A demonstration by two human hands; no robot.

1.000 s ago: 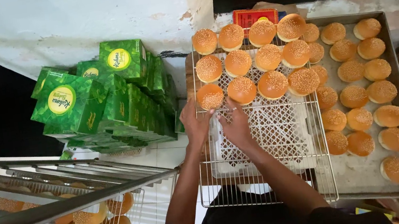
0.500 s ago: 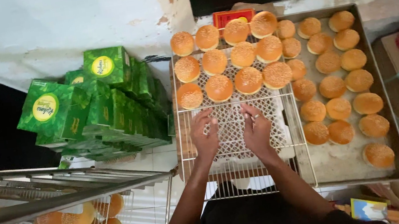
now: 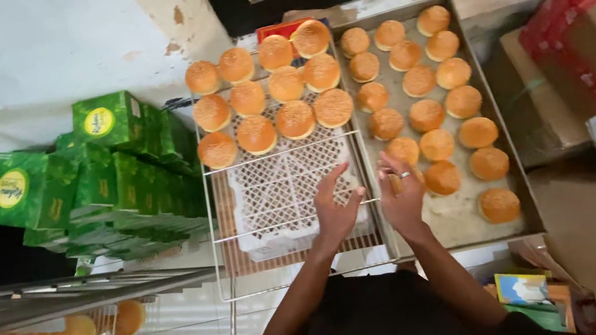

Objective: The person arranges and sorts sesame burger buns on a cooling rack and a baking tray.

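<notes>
Left hand [image 3: 336, 209]: palm down, fingers [image 3: 329, 182] spread and extended toward 12 o'clock, thumb splayed toward 2 o'clock, holding nothing. Left forearm: bare, running from the wrist down toward 7 o'clock to a bent elbow. Right hand [image 3: 402, 188]: just beside the left at its 3 o'clock, back of hand up, fingers curled loosely toward 12 o'clock, a ring on one finger; whether they grip anything cannot be told. Right forearm: bare, running down toward 5 o'clock. Torso: dark clothing at bottom centre.
</notes>
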